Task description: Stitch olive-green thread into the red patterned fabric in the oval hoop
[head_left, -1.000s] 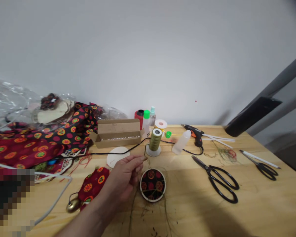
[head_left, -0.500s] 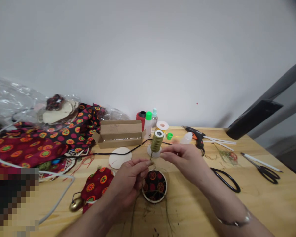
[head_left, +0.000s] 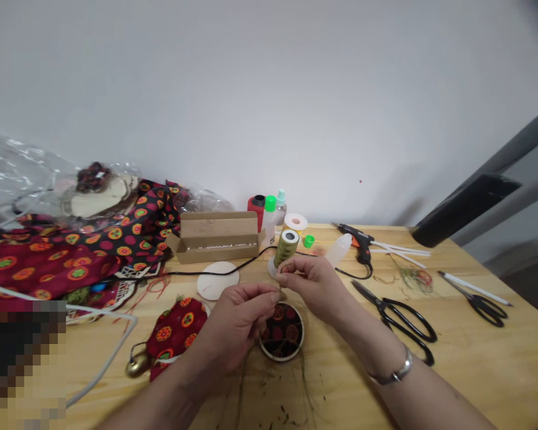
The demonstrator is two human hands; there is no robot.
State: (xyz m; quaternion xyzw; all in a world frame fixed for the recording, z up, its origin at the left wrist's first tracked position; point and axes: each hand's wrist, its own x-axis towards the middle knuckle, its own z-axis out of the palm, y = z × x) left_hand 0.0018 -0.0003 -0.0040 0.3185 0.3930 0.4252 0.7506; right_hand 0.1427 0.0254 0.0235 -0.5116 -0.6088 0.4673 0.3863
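Note:
My left hand (head_left: 246, 316) is closed in a pinch on olive-green thread, just left of a round fabric-covered piece (head_left: 281, 334) with a pale rim. My right hand (head_left: 311, 283) is pinched too, its fingertips close to the left ones and in front of the thread spool (head_left: 287, 248). Thread appears to run between the two hands, though the fingers hide most of it. Loose strands trail down the table on both sides of the round piece, which has dark cloth with reddish flowers.
Large black-handled scissors (head_left: 397, 319) lie beside my right forearm. A glue gun (head_left: 358, 239), a white bottle (head_left: 339, 249) and smaller scissors (head_left: 479, 304) are farther right. Left are an open cardboard box (head_left: 219, 248), a white disc (head_left: 213, 280), red patterned fabric (head_left: 177, 328) and a brass bell (head_left: 138, 364).
My right hand has moved left and slightly down toward my left hand, uncovering the large scissors. My left hand stays nearly in place, still pinching the thread.

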